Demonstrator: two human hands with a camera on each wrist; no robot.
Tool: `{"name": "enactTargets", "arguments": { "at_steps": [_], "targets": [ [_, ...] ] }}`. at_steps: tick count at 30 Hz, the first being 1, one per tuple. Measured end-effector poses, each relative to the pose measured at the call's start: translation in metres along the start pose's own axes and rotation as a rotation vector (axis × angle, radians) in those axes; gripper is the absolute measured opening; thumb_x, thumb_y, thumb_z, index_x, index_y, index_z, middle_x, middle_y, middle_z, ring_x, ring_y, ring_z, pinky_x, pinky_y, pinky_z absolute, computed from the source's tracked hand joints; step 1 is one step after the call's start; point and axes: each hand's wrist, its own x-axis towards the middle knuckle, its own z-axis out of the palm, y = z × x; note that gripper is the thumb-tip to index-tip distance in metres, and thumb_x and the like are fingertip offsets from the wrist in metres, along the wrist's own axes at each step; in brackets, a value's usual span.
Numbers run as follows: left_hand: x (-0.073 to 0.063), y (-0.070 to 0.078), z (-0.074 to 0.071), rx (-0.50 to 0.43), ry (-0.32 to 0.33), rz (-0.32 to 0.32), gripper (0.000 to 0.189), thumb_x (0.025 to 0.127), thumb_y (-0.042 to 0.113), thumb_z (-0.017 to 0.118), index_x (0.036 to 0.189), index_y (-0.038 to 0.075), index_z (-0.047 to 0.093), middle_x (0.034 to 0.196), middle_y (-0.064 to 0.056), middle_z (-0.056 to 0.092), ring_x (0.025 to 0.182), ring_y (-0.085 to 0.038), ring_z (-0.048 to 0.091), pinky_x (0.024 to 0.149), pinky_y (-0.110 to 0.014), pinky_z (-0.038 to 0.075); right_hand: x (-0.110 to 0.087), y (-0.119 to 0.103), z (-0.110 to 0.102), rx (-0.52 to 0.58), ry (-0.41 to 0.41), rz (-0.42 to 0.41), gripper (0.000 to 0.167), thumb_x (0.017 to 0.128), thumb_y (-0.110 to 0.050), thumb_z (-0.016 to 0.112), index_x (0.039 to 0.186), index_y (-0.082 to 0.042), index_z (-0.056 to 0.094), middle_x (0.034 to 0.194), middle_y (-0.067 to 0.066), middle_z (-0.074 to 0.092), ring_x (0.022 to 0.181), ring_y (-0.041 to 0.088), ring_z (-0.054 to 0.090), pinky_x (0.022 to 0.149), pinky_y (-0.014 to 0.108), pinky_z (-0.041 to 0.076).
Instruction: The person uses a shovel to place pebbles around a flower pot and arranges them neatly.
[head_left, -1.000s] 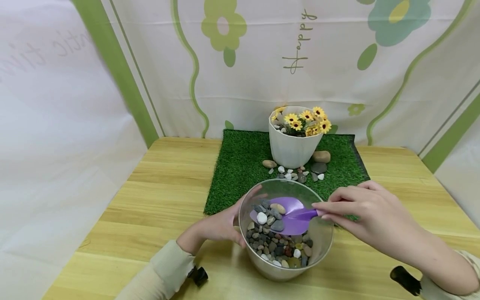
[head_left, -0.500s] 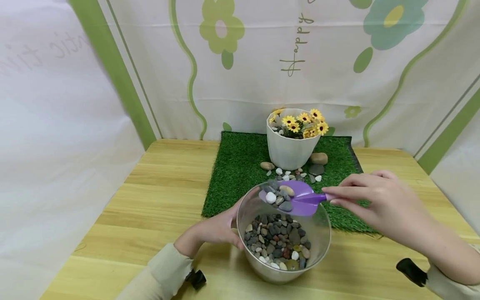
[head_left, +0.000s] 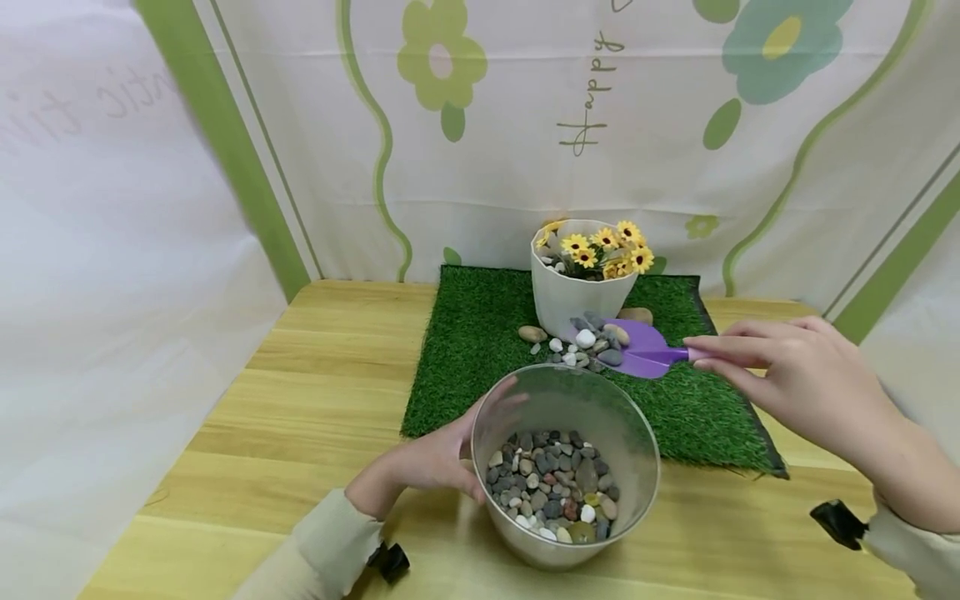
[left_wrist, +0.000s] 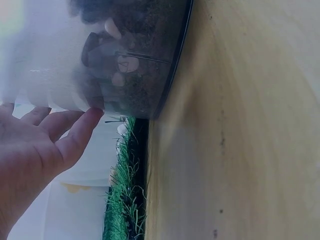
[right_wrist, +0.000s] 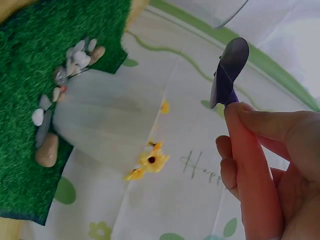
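Observation:
My right hand grips a small trowel with a purple blade and a pink handle. Grey, tan and white pebbles lie on the blade's left part, held over the turf in front of the white planter. With thumb and fingers spread round its left side, my left hand holds a clear plastic bucket. Many pebbles cover the bucket's bottom. In the left wrist view, the fingertips touch the bucket's wall. Yellow flowers and stones fill the planter.
An artificial turf mat lies on the wooden table. Loose stones are scattered at the planter's foot, with a larger tan stone to the left. A printed white cloth hangs behind.
My right hand has lifted the loaded trowel out of the bucket and moved it forward and right over the turf. The left hand stays on the bucket.

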Motion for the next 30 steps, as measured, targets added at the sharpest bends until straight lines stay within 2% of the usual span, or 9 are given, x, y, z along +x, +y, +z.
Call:
{"name": "enactTargets", "arguments": {
  "at_steps": [2,4,7,14,21,30],
  "targets": [
    [-0.001,0.000,0.000,0.012,0.006,-0.012,0.132,0.078,0.062,0.078,0.163,0.024,-0.016,0.170,-0.015,0.000,0.156,-0.034,0.006,0.125,-0.038,0.014,-0.003,0.005,0.002,-0.016,-0.018,0.017,0.021,0.094,-0.031,0.075,0.106,-0.016,0.083,0.087,-0.006,0.075,0.058,0.001,0.051,0.069,0.036,0.039],
    [-0.001,0.000,0.000,0.029,0.011,-0.022,0.132,0.077,0.064,0.077,0.164,0.026,-0.015,0.170,-0.015,0.001,0.156,-0.033,0.007,0.125,-0.038,0.015,-0.007,0.010,0.006,-0.026,-0.029,0.031,0.021,0.086,-0.019,0.080,0.107,-0.016,0.083,0.087,-0.006,0.074,0.057,0.002,0.049,0.067,0.037,0.039],
    [-0.001,0.001,0.001,0.043,0.015,-0.028,0.132,0.077,0.066,0.077,0.164,0.026,-0.015,0.170,-0.015,0.002,0.156,-0.033,0.008,0.125,-0.039,0.015,-0.011,0.017,0.012,-0.031,-0.037,0.046,0.022,0.086,-0.018,0.081,0.108,-0.015,0.082,0.087,-0.006,0.074,0.056,0.000,0.046,0.064,0.036,0.036],
    [0.000,0.001,0.001,0.029,0.015,-0.030,0.133,0.076,0.066,0.077,0.164,0.027,-0.015,0.170,-0.015,0.001,0.156,-0.033,0.008,0.125,-0.038,0.015,-0.021,0.036,0.028,-0.061,-0.055,0.071,0.020,0.089,-0.025,0.079,0.106,-0.016,0.083,0.087,-0.002,0.075,0.051,-0.005,0.039,0.051,0.023,0.027],
    [0.001,0.001,0.001,0.031,0.011,-0.014,0.133,0.077,0.065,0.077,0.163,0.024,-0.015,0.170,-0.016,0.001,0.155,-0.035,0.009,0.125,-0.040,0.015,-0.029,0.050,0.047,-0.070,-0.167,0.170,0.022,0.089,-0.020,0.079,0.110,-0.012,0.081,0.092,0.010,0.075,0.050,0.001,0.040,0.045,0.026,0.023],
    [0.000,0.001,0.001,0.016,0.009,-0.005,0.132,0.078,0.063,0.078,0.164,0.025,-0.015,0.170,-0.017,0.001,0.155,-0.035,0.009,0.125,-0.040,0.015,-0.033,0.068,0.071,-0.064,-0.356,0.303,0.028,0.097,-0.027,0.071,0.118,-0.011,0.078,0.095,0.011,0.074,0.052,0.008,0.040,0.055,0.031,0.029]
  ]
}}
